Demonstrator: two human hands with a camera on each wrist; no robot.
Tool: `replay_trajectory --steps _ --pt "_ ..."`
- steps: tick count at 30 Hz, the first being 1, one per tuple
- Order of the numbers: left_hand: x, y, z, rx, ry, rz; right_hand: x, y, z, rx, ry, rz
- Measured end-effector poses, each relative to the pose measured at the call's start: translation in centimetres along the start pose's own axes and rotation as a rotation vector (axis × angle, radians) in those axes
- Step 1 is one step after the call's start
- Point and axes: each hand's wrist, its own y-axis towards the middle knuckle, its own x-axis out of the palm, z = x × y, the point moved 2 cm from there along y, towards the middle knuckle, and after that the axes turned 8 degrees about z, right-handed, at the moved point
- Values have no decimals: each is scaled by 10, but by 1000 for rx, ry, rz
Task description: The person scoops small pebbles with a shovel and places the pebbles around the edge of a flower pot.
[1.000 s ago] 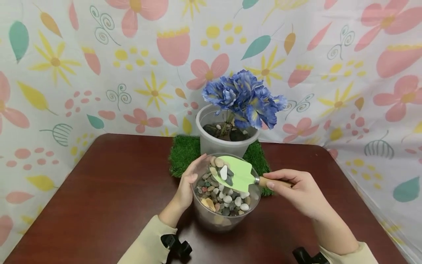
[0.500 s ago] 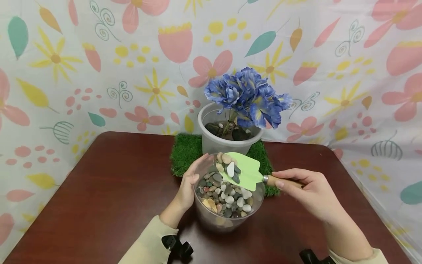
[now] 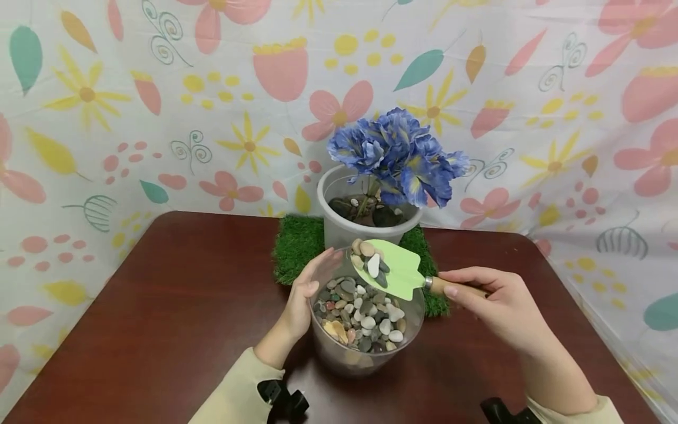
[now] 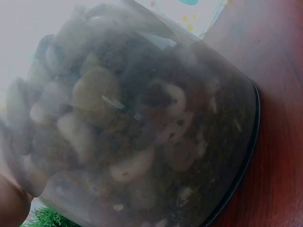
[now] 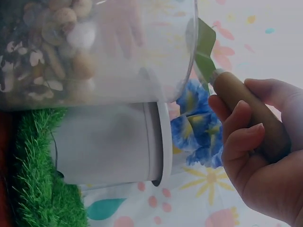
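A clear plastic pot (image 3: 365, 364) of mixed pebbles (image 3: 365, 318) stands on the table in the head view. My left hand (image 3: 298, 300) lies along its left side, extended fingers against the outer wall; the right wrist view shows them through the plastic. In my right hand (image 3: 500, 300) is a garden trowel (image 3: 401, 272), gripped by its wooden handle (image 5: 253, 111). Its light green blade is above the pot's far rim, carrying several pebbles (image 3: 374, 265), one white. From the left wrist view, pebbles and darker bits show through the pot's wall (image 4: 156, 142).
Just behind the clear pot, a white flowerpot (image 3: 365, 232) holding blue artificial flowers (image 3: 394, 150) stands on a green turf mat (image 3: 298, 250). The brown table (image 3: 175, 318) meets a flower-printed cloth (image 3: 212, 76) at the back.
Compared with a second ago, the loaded trowel and my right hand sit slightly to the right, and the blade is a little higher over the pebbles. My left hand keeps its place on the pot.
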Motion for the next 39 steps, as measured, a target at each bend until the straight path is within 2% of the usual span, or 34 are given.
replay_trajectory --steps 5,11,19,27,34,39 --pt "1 0 -2 -5 3 -13 -2 0 6 31 -72 25" --pt "-1 5 3 15 7 0 -4 10 3 -3 -123 51" --pt "1 8 1 19 11 -23 -4 8 10 -17 -77 52" --pt "-2 2 1 20 16 -16 -4 7 10 29 -122 60" --pt "-1 0 0 -15 13 -9 -3 3 15 19 -25 24" --pt "-1 1 2 -3 18 -15 0 7 17 18 -14 22"
